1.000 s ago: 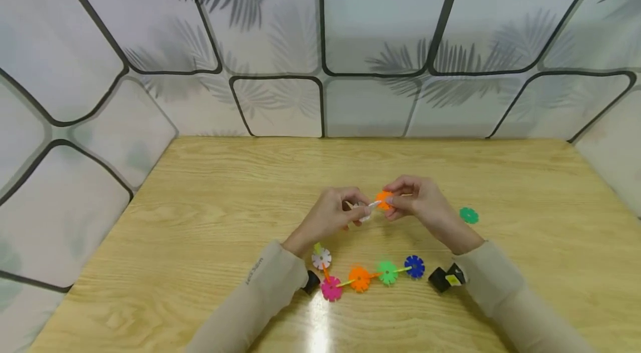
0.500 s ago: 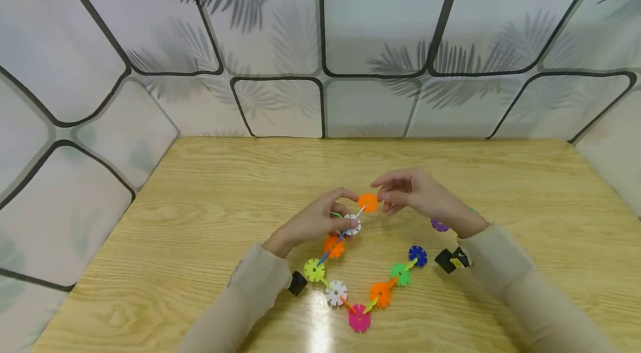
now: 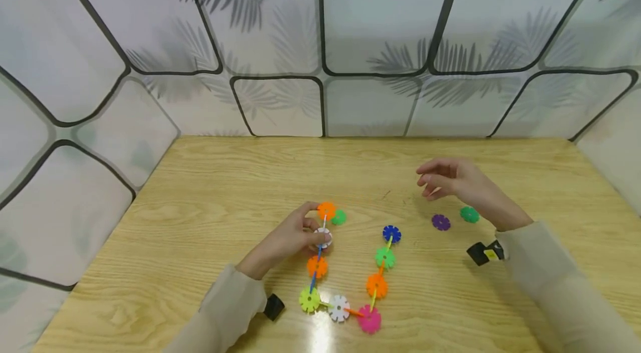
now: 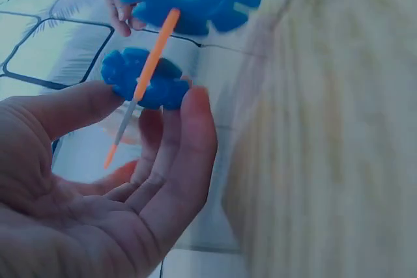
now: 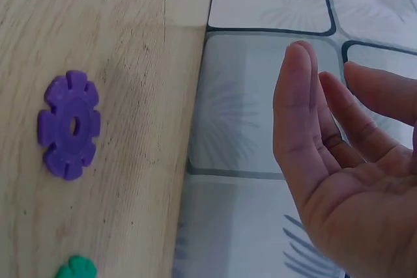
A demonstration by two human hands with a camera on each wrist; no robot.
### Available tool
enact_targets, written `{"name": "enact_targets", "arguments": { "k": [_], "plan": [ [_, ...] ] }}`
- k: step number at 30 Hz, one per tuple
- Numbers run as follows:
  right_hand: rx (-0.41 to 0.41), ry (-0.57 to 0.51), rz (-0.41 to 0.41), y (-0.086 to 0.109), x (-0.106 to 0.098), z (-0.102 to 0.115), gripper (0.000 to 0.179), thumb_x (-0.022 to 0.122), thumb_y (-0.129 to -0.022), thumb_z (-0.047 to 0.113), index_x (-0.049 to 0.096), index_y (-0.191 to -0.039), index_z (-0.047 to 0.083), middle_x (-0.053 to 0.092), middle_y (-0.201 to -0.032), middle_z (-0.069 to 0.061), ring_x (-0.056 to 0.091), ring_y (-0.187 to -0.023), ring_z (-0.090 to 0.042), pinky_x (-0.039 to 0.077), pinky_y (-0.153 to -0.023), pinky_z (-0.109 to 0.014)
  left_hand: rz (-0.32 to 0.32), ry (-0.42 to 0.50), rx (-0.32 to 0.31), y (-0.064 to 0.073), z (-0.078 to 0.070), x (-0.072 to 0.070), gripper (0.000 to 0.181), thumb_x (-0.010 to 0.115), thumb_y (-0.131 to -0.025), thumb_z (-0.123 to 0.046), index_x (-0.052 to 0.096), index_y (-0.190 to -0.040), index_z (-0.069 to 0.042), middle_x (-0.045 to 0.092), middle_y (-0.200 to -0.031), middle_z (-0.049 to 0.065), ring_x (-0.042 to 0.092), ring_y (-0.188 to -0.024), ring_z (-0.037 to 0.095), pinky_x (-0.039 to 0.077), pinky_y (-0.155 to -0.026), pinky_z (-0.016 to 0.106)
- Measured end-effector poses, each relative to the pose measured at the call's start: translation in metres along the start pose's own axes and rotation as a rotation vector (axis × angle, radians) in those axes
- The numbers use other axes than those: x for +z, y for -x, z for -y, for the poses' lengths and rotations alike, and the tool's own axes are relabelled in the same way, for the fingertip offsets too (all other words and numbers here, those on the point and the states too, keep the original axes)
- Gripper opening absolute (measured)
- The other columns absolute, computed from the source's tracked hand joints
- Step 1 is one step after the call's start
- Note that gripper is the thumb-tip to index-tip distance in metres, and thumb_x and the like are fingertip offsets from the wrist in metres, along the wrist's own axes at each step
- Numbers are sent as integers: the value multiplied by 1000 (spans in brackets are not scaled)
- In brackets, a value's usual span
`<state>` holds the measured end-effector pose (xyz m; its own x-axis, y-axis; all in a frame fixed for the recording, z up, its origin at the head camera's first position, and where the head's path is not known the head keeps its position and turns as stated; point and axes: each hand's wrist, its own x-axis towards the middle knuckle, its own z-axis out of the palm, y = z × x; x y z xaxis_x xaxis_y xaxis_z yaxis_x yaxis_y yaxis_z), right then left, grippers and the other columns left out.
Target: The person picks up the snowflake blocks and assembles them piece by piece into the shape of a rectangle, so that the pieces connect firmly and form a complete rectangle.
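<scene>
My left hand point(image 3: 280, 241) pinches a chain of notched snowflake discs near its upper left end. Its thumb lies on a white disc point(image 3: 328, 240) and its index fingertip is at an orange disc point(image 3: 327, 210). The chain runs down through a second orange disc point(image 3: 317, 267), a yellow-green disc point(image 3: 310, 300) and another white disc point(image 3: 339, 308). From the pink disc point(image 3: 369, 319) it climbs to a dark blue disc point(image 3: 392, 234). Discs near the fingers look blue in the left wrist view. My right hand point(image 3: 455, 183) hovers with loosely bent fingers, holding nothing.
A purple disc point(image 3: 441, 222) and a teal green disc point(image 3: 469, 215) lie loose on the wooden table point(image 3: 240, 175), below the right hand. Beside the upper orange disc is a green disc point(image 3: 339, 217); whether it is joined I cannot tell. A patterned backdrop point(image 3: 370, 108) stands behind the table.
My right hand has let go of the orange disc and moved right. The left hand has drawn the chain left and down, so it now lies in a U shape. The purple disc has come into view.
</scene>
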<state>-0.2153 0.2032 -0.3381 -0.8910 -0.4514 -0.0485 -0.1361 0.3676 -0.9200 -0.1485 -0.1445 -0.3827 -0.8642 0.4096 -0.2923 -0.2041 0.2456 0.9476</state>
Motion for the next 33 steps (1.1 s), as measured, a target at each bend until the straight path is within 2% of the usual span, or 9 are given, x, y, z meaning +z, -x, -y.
{"name": "enact_targets", "arguments": {
  "k": [8,13,16,21,25,33],
  "plan": [
    [-8,66,9,-13,7,3,31,57,-104,8,57,-127,-14,65,-112,-27,69,-90,-31,60,-80,-41,84,-25,-14,6,5,-6,68,66,-97,-3,28,-154,3,61,-93,10,62,-68,15,57,-59,27],
    [-28,94,34,-25,20,6,28,61,-102,7,61,-121,-13,67,-107,-25,69,-87,-32,60,-78,-39,155,26,-8,8,8,-17,67,61,-102,-9,23,-155,4,61,-95,10,64,-71,17,60,-67,33],
    [-65,142,75,-35,33,8,24,63,-100,4,64,-116,-13,69,-100,-22,69,-84,-34,61,-74,-41,186,61,-12,8,12,-27,59,59,-103,-9,26,-150,5,61,-95,10,65,-68,17,61,-69,35],
    [-204,322,176,-55,58,11,13,66,-95,-4,69,-106,-9,71,-93,-16,67,-78,-30,59,-70,-41,221,98,-15,7,19,-39,36,57,-103,-7,37,-131,3,61,-90,7,69,-67,18,61,-68,36],
    [-315,482,256,-71,79,15,12,67,-92,-5,73,-102,-4,72,-90,-9,66,-78,-20,56,-70,-36,213,123,-25,6,21,-40,29,59,-102,-8,41,-124,0,62,-89,7,71,-69,19,61,-68,37],
    [-306,700,453,-89,116,25,27,77,-86,3,74,-113,1,63,-86,0,54,-74,-11,49,-69,-28,182,155,-29,6,21,-38,27,58,-102,-5,40,-123,-1,63,-90,8,70,-68,20,61,-67,36]
  ]
}}
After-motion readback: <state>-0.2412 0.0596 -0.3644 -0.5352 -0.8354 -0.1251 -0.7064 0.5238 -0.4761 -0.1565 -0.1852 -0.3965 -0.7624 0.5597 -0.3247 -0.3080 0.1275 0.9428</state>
